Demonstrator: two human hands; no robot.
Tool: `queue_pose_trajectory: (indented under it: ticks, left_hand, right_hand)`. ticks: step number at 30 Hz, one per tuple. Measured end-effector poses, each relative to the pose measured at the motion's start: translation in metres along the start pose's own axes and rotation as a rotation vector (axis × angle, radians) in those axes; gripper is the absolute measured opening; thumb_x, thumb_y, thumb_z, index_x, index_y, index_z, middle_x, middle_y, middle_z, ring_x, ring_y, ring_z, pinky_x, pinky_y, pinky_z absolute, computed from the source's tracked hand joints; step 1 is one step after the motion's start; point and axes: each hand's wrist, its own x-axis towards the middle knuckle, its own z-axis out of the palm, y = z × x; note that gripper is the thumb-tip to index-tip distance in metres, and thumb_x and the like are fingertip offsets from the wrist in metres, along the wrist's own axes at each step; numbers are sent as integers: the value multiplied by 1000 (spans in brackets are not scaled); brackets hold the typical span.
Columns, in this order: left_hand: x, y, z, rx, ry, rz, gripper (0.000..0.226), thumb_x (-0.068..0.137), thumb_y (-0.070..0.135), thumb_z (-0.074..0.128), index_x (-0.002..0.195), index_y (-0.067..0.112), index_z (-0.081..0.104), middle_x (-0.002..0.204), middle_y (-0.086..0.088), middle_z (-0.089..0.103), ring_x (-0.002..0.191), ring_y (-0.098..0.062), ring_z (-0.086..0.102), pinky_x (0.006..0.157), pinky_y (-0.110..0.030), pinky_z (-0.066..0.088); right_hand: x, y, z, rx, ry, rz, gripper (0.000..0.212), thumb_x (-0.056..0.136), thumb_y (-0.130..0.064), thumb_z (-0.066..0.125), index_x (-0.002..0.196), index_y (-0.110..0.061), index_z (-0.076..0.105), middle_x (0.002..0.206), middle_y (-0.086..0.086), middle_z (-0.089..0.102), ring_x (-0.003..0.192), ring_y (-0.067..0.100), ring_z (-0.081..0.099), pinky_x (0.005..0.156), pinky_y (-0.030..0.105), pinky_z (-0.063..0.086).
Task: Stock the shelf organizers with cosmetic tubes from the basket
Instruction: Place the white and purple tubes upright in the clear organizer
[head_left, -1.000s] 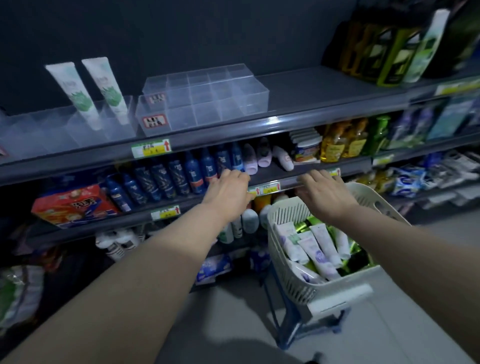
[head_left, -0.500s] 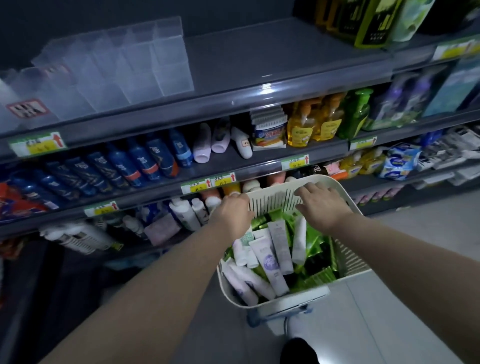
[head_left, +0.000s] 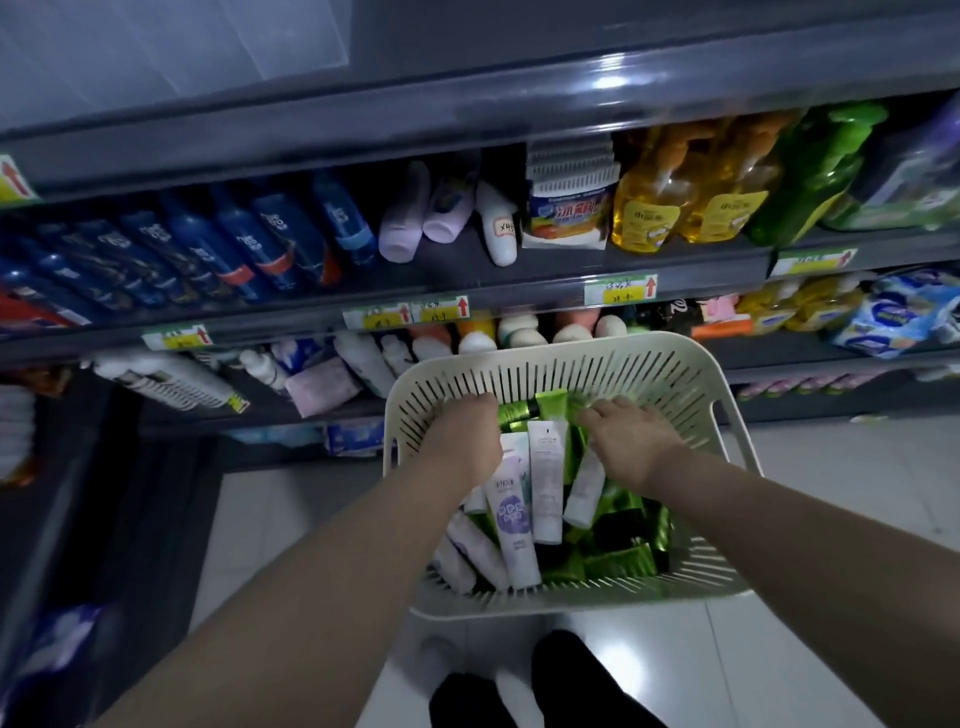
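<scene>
We were at the pick-up step: left hand (head_left: 462, 441) and right hand (head_left: 631, 441) both down in the basket (head_left: 691, 374) among the cosmetic tubes (head_left: 511, 514). Fingers curled out of sight, so either grip could not be told. Next move, we judged: close on a tube and lift it to the organizers, which were out of view.

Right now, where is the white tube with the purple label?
In the basket, left of centre, the white tube with the purple label lies just below the left hand.
</scene>
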Motion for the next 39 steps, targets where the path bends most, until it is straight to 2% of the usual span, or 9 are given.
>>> queue_pose_trajectory:
  ticks: [4,8,11,15,19,22,26,31,39]
  left_hand:
    - [5,-5,9,13,-11,-29,14,91,9,52,103,4,58,105,-15,61,99,-29,58,86,-38,46]
    - [6,-10,15,30,-36,-45,26,92,7,49,117,3,56,118,-16,59,110,-29,54,103,-39,36]
    - [8,-14,18,13,-24,-46,27,92,7,49,118,2,56,120,-17,59,111,-30,54,103,-38,35]
    - [11,-15,19,-48,-8,-74,25,91,4,47,114,1,56,117,-18,58,108,-30,54,99,-35,37]
    - [12,-21,15,-119,5,-128,25,86,-2,52,111,0,59,113,-18,59,103,-29,56,77,-30,40]
    - [11,-27,16,-115,18,-139,22,85,0,54,107,1,58,112,-17,59,101,-29,57,76,-32,42]
    - [8,-32,18,-73,52,-131,24,89,2,50,112,2,57,115,-16,59,105,-28,57,84,-32,44]
    - [11,-29,15,-98,23,-157,29,87,0,52,115,3,56,119,-15,58,108,-28,56,86,-33,45]
    - [24,-2,29,15,-114,-214,43,94,0,45,136,-6,42,145,-26,40,140,-36,30,109,-40,33]
  right_hand:
    - [9,-16,3,-15,-96,-225,62,92,-12,46,148,-33,26,158,-5,18,145,21,15,114,47,17]
    - [17,-26,22,-6,-99,-313,47,97,-25,41,142,-38,36,156,-1,20,143,23,19,111,48,21]
    - [16,-23,21,-66,-42,-255,36,98,-40,35,128,-30,52,138,3,41,128,24,35,103,46,29]
    - [23,-20,19,-110,12,-121,31,95,-34,45,119,-20,59,125,6,46,121,27,37,102,48,30]
    - [45,-30,22,40,14,-119,44,92,-23,49,136,-20,43,142,4,42,135,24,31,109,44,25]
    - [63,-43,23,79,-17,-156,53,92,-16,47,143,-19,34,152,3,34,144,20,21,112,43,21]
    - [74,-57,24,81,-21,-137,46,91,-20,51,136,-21,43,133,8,52,124,26,42,100,42,32]
    - [64,-44,17,201,-3,-87,31,95,-25,49,124,-22,58,123,7,57,117,27,47,93,36,38]
    - [24,0,-17,398,295,16,35,94,-13,50,129,-18,51,113,12,57,104,33,57,77,32,40]
